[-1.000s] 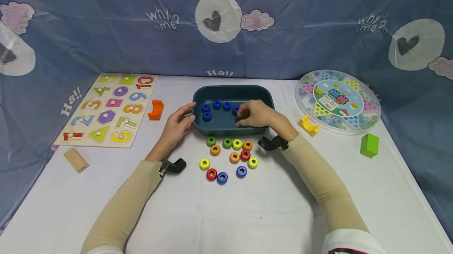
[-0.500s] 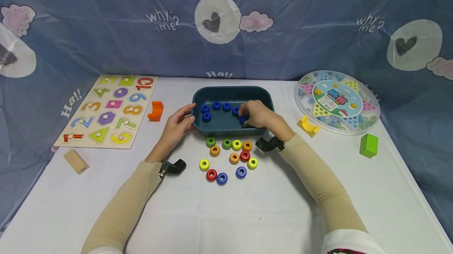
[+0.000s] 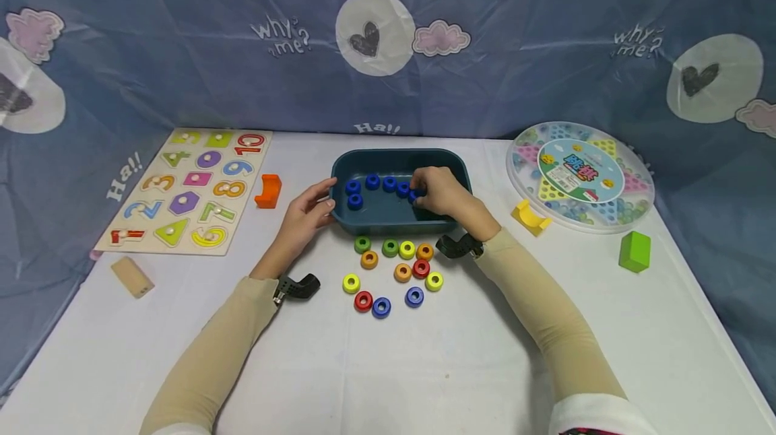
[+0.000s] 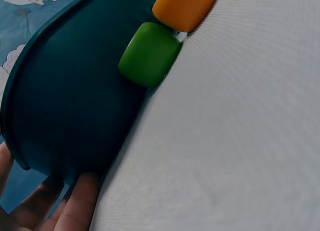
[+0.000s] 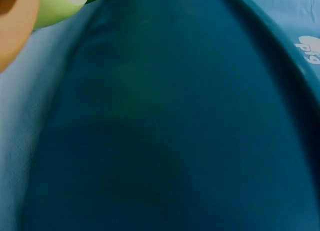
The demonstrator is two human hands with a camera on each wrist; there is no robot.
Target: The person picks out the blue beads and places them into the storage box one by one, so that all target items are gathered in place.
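A dark teal tray (image 3: 388,226) sits near the back middle of the table, with several blue rings (image 3: 372,182) standing inside it. At its left end, my left hand (image 3: 306,213) touches the outer wall with its fingers; the left wrist view shows the fingertips (image 4: 82,191) against that wall. Inside the tray's right half, my right hand (image 3: 441,191) pinches a blue ring (image 3: 414,197) close beside another blue one. Part of the pinched ring is hidden by the fingers. The right wrist view is filled mostly by the tray's outer wall (image 5: 175,116).
Loose green, yellow, orange, red and blue rings (image 3: 381,308) lie in front of the tray. Leftward are a number puzzle board (image 3: 188,182), an orange block (image 3: 268,191) and a wooden block (image 3: 132,277). Rightward are a round game box (image 3: 580,176), a yellow block (image 3: 530,217) and a green block (image 3: 634,251).
Inside the tray, my right hand has shifted slightly back with the blue ring, bringing it up beside its neighbour at the right end of the row. The left hand has stayed at the tray.
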